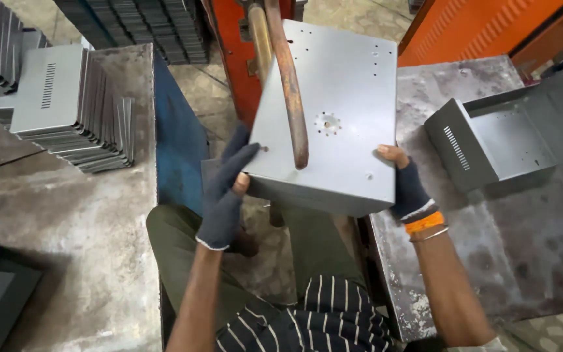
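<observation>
Grey sheet-metal box (333, 117), one, gripped by gloved left hand (226, 189) and right hand (406, 186). One rusty rod (288, 85) crosses it. One open box (503, 137) on the table (522, 248).

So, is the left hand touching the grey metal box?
Touching. In the head view the gloved left hand grips the left edge of the grey metal box.

To my left stands a worn grey metal table (66, 215) carrying a slanting stack of bent grey sheet-metal panels (76, 107), the top one slotted with vents. To my right, a second stained table (522, 254) holds one open grey sheet-metal box (509, 133), lying alone near its far edge.
</observation>
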